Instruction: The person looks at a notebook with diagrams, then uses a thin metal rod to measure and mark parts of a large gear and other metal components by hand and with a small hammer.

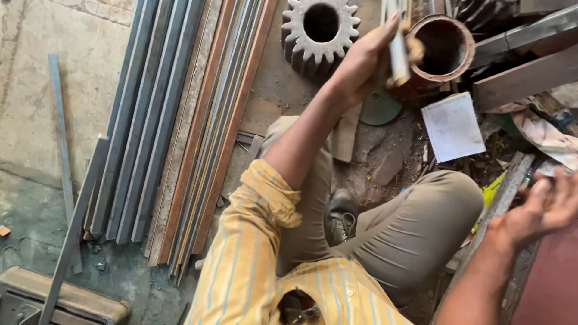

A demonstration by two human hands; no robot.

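Cluttered floor; left hand (361,60) perhaps gripping strip (398,48)

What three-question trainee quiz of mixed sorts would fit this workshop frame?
1. True or false: the left hand grips a narrow flat strip.
2. Which lies nearest the rusty pipe section?
A. toothed gear
B. green disc
C. black shoe
3. Fill in: the right hand rests by a long metal ____.

Key: 1 true; 2 B; 3 bar.
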